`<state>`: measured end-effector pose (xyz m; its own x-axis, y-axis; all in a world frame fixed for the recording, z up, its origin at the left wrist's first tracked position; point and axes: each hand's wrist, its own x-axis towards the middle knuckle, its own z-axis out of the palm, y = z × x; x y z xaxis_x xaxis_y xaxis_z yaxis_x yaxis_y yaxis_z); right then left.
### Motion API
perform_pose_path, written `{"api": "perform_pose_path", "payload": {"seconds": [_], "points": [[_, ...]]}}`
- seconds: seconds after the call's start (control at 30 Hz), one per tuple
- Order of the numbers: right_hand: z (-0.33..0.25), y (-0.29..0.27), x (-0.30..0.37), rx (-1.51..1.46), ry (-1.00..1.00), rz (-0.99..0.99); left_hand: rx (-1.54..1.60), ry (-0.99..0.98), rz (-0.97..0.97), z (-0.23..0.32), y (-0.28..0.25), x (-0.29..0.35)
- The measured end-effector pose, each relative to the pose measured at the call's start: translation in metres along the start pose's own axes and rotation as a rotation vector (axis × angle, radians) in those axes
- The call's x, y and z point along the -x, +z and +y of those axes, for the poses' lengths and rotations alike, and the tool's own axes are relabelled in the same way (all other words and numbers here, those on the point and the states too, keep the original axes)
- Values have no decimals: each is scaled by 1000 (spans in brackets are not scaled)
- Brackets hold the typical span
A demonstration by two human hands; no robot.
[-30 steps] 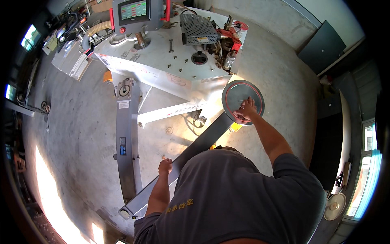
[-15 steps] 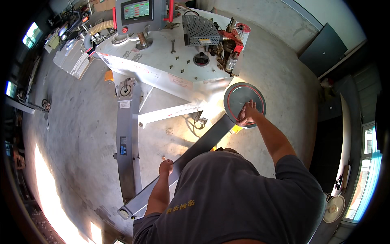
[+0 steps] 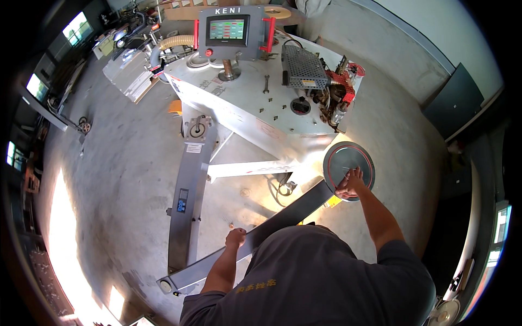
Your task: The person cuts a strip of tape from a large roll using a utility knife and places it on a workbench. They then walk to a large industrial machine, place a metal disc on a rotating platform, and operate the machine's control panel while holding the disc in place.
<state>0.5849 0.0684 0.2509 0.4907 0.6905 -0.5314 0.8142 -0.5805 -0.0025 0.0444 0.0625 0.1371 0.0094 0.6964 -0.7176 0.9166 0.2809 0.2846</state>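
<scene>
A long dark grey beam (image 3: 285, 215) runs slantwise past my body, from a hinged joint at lower left to a round dark disc (image 3: 345, 156) with a red ring at its upper right end. My left hand (image 3: 236, 237) is closed at the beam's far edge, with the fingertips hidden. On the disc's near part rests my right hand (image 3: 350, 183), its fingers partly spread. A second grey beam (image 3: 187, 201), with a small blue display, links the lower joint to the white machine (image 3: 244, 111).
On the machine stand a control screen (image 3: 227, 30) with red handles, a wrench (image 3: 266, 83) and a perforated metal box (image 3: 303, 68) beside red and metal parts. A white leg bar (image 3: 247, 170) and a dark cable (image 3: 284, 187) are low down. Dark panels (image 3: 454, 101) lean at the right wall.
The whole scene has shifted down and to the right in the picture, showing more of the control screen. Both hands keep their places on the beam and disc.
</scene>
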Motion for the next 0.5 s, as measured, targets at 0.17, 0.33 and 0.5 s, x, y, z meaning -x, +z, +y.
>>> {"api": "perform_pose_path", "payload": {"seconds": [0.17,0.33,0.5], "points": [[-25,-20,22,-156,165,-56,-6,34,2,-5,7,-7],[-35,-14,11,-213,262,-56,8,45,6,-4,4,-6],[-35,-9,9,-231,232,-24,39,32,6,3,-5,7]]}}
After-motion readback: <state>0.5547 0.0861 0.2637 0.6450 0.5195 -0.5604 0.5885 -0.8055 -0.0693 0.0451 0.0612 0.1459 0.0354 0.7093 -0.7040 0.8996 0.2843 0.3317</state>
